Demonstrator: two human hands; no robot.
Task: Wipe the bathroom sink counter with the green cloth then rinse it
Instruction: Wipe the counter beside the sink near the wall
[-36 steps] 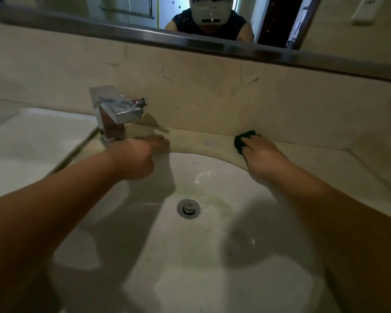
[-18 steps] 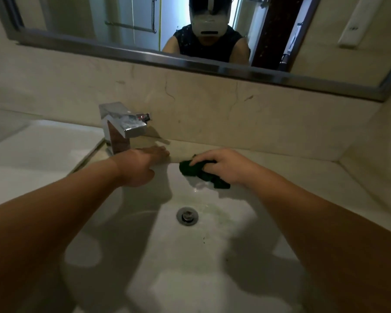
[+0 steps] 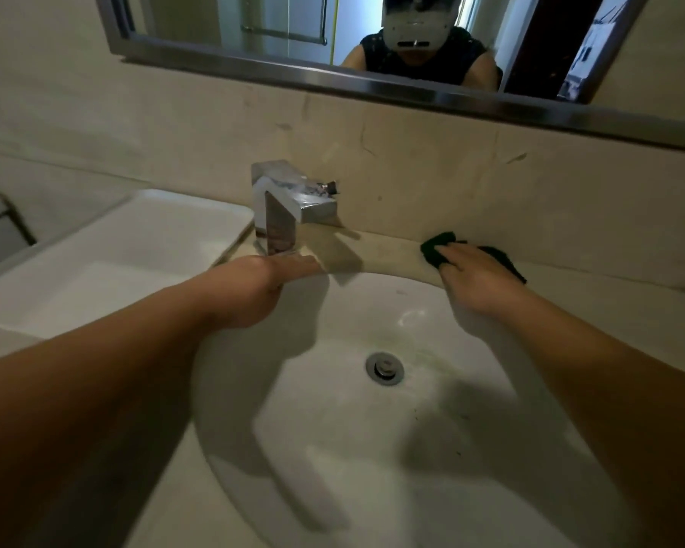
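Note:
The green cloth (image 3: 436,247) lies on the beige counter (image 3: 384,253) behind the white sink basin (image 3: 333,429), close to the backsplash. My right hand (image 3: 475,278) presses flat on the cloth and covers its middle; green edges show at the fingertips and to the right. My left hand (image 3: 265,282) rests palm down on the basin's rim just in front of the chrome faucet (image 3: 281,211), fingers stretched out and holding nothing. No water runs from the faucet.
A metal drain (image 3: 384,367) sits in the basin's middle. A white rectangular tray-like surface (image 3: 115,263) lies left of the faucet. A steel-framed mirror (image 3: 372,81) hangs above the backsplash and shows a person's reflection. The counter runs on to the right (image 3: 609,310).
My right hand carried the cloth from the back counter down over the basin's rim near the faucet, then back up onto the counter by the backsplash. My left hand stayed by the faucet.

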